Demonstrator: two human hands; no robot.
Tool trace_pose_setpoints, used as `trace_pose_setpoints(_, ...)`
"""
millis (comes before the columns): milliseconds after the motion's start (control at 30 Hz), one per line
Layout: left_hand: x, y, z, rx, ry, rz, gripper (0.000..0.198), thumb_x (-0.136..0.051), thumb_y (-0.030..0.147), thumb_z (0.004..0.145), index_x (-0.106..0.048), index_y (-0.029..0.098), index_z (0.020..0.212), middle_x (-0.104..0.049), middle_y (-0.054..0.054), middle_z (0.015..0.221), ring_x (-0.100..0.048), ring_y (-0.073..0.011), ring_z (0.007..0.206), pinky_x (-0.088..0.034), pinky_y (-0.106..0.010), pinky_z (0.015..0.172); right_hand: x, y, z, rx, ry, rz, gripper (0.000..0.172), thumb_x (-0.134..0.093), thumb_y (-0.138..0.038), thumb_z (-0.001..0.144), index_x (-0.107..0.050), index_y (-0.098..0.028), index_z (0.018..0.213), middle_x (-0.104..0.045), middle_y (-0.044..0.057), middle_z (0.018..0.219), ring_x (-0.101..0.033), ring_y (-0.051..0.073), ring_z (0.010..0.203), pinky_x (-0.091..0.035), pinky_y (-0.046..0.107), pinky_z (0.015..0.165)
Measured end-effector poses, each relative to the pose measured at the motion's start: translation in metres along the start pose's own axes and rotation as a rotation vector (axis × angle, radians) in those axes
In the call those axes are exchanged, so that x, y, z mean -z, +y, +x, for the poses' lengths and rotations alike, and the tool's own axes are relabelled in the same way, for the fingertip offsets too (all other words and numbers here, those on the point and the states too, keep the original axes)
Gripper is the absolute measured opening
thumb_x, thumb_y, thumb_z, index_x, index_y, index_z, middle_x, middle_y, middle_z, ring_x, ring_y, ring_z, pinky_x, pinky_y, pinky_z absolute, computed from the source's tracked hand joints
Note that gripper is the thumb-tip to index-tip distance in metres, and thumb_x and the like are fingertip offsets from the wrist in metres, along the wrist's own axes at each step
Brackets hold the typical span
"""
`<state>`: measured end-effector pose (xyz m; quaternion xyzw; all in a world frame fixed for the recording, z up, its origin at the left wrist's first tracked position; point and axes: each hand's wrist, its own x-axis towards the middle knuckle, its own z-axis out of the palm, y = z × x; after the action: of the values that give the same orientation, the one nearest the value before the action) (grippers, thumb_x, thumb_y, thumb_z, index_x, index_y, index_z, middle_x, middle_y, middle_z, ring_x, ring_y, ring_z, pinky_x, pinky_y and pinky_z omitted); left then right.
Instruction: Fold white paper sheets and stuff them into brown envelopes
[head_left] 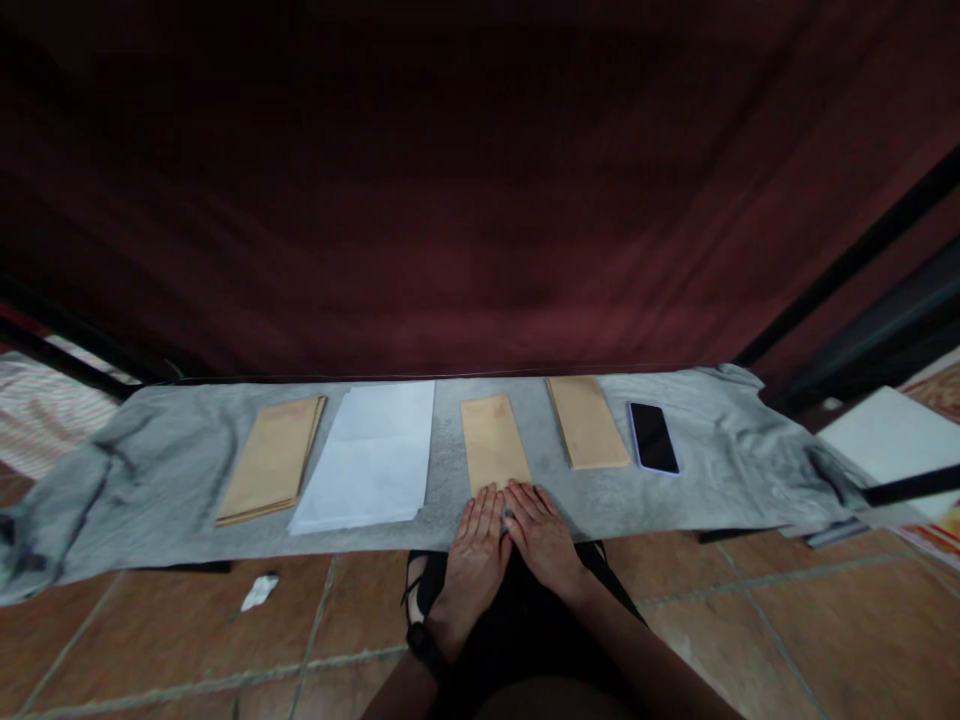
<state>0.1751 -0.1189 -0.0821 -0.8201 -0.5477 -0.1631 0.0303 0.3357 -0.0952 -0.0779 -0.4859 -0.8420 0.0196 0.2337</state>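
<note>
A single brown paper envelope lies flat on the grey cloth, straight in front of me. My left hand rests on its near end with the fingers stretched out flat. Beside it my right hand also lies flat, fingertips on the envelope's near edge. The two hands touch or nearly touch at the thumbs. To the left is a stack of white paper sheets, and past that a pile of brown envelopes. On the right lies another stack of brown envelopes.
A phone with a dark screen lies right of the envelopes. Grey cloth covers the narrow table. A dark red curtain hangs behind it, between black metal bars. A white scrap is on the tiled floor.
</note>
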Motion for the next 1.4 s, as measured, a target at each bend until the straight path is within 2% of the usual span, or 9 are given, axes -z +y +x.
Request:
trace_pose_setpoints(300, 0.009, -0.002, -0.004, 0.072, -0.038, 0.025, 0.061, -0.04, 0.036, 0.101, -0.03, 0.01, 0.155, -0.039, -0.016, 0.159, -0.032, -0.0249, 0.149, -0.035, -0.046, 0.121, 0.009, 0.016, -0.011, -0.058, -0.005, -0.018, 0.047, -0.039, -0.028, 0.106, -0.042, -0.017, 0.152, -0.053, 0.009, 0.15, -0.049, 0.022, 0.138, -0.03, 0.046, 0.121)
trace_pose_setpoints(567, 0.015, -0.007, -0.01, 0.151, -0.041, 0.044, 0.063, -0.037, 0.041, 0.102, -0.027, 0.012, 0.157, -0.041, -0.017, 0.157, -0.035, -0.0276, 0.148, -0.033, -0.05, 0.121, 0.012, 0.03, -0.017, -0.08, 0.01, -0.061, 0.047, -0.04, -0.026, 0.105, -0.042, -0.017, 0.152, -0.053, 0.01, 0.149, -0.048, 0.024, 0.139, -0.029, 0.048, 0.121)
trace_pose_setpoints(733, 0.018, -0.002, -0.006, 0.18, -0.03, 0.03, 0.066, -0.038, 0.041, 0.102, -0.023, 0.01, 0.158, -0.04, -0.018, 0.157, -0.034, -0.0303, 0.148, -0.032, -0.053, 0.121, 0.013, 0.027, -0.016, -0.094, 0.001, -0.056, 0.049, -0.038, -0.027, 0.105, -0.04, -0.016, 0.153, -0.05, 0.011, 0.151, -0.045, 0.025, 0.141, -0.03, 0.05, 0.121)
trace_pose_setpoints(833, 0.016, 0.005, -0.003, 0.149, -0.027, 0.016, 0.067, -0.038, 0.036, 0.101, -0.018, 0.01, 0.159, -0.036, -0.017, 0.16, -0.03, -0.0283, 0.15, -0.032, -0.051, 0.122, 0.013, 0.016, -0.011, -0.063, -0.028, -0.019, 0.051, -0.036, -0.026, 0.106, -0.036, -0.014, 0.155, -0.048, 0.011, 0.153, -0.042, 0.024, 0.143, -0.029, 0.049, 0.122)
trace_pose_setpoints(933, 0.008, 0.011, 0.0, 0.071, -0.044, 0.002, 0.064, -0.034, 0.022, 0.1, -0.014, 0.011, 0.16, -0.036, -0.014, 0.16, -0.03, -0.0242, 0.15, -0.034, -0.048, 0.121, 0.012, 0.003, -0.003, -0.006, -0.064, 0.041, 0.05, -0.035, -0.026, 0.106, -0.036, -0.015, 0.155, -0.049, 0.009, 0.153, -0.042, 0.021, 0.143, -0.029, 0.046, 0.122)
trace_pose_setpoints(1067, -0.001, 0.015, 0.002, 0.046, -0.026, 0.017, 0.067, -0.028, 0.01, 0.095, -0.01, 0.008, 0.16, -0.037, -0.017, 0.159, -0.033, -0.0241, 0.149, -0.036, -0.046, 0.12, 0.008, -0.007, 0.002, 0.024, -0.079, 0.073, 0.051, -0.035, -0.025, 0.105, -0.036, -0.016, 0.155, -0.047, 0.008, 0.154, -0.043, 0.02, 0.143, -0.033, 0.044, 0.121)
trace_pose_setpoints(1300, 0.006, 0.004, 0.008, 0.038, -0.059, -0.043, 0.06, -0.032, 0.02, 0.098, -0.026, 0.013, 0.157, -0.044, -0.014, 0.156, -0.04, -0.0227, 0.146, -0.037, -0.045, 0.12, 0.007, 0.006, -0.009, 0.011, -0.037, 0.008, 0.052, -0.04, -0.028, 0.105, -0.036, -0.018, 0.155, -0.05, 0.009, 0.152, -0.047, 0.022, 0.14, -0.034, 0.046, 0.12)
trace_pose_setpoints(1400, 0.008, -0.001, 0.018, 0.028, -0.084, -0.053, 0.058, -0.033, 0.025, 0.1, -0.029, 0.015, 0.156, -0.042, -0.012, 0.158, -0.036, -0.0224, 0.148, -0.034, -0.046, 0.121, 0.006, 0.011, -0.014, 0.017, -0.019, -0.008, 0.05, -0.039, -0.028, 0.105, -0.039, -0.017, 0.154, -0.049, 0.008, 0.152, -0.046, 0.023, 0.141, -0.032, 0.047, 0.121)
